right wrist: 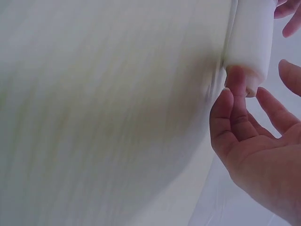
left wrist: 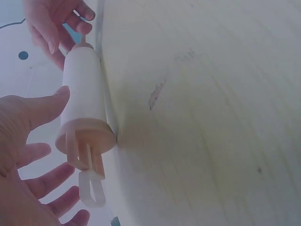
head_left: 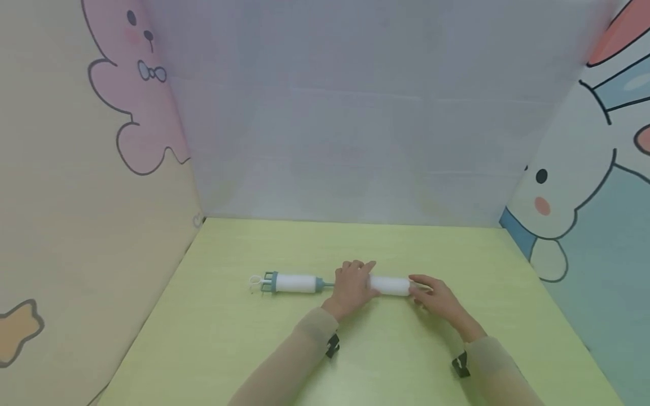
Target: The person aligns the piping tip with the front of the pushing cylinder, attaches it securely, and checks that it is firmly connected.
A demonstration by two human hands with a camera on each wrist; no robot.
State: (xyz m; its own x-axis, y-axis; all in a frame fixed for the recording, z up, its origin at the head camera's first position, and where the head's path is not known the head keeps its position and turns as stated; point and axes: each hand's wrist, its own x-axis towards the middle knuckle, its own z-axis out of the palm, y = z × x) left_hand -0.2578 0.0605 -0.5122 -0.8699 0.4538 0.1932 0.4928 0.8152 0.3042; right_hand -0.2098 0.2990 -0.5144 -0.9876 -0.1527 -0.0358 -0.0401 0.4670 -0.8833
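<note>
A white-barrelled toy syringe [head_left: 390, 285] lies crosswise on the yellow table between my two hands. Its pinkish flange [left wrist: 89, 134] and looped plunger handle [left wrist: 92, 188] show in the left wrist view; from the head, my left hand [head_left: 350, 287] covers them. That hand's thumb rests against the barrel while the other fingers spread out past the flange. At the syringe's narrow end, my right hand [head_left: 439, 299] has loosely bent fingers around the tip. One fingertip [right wrist: 236, 77] touches the barrel's end in the right wrist view.
To the left lies another toy syringe [head_left: 295, 283], white with teal ends, its thin tip reaching toward my left hand. The yellow table [head_left: 228, 349] meets a pale back wall [head_left: 330, 141] and side walls with cartoon animals. A black strap piece [head_left: 460, 365] hangs by the right sleeve.
</note>
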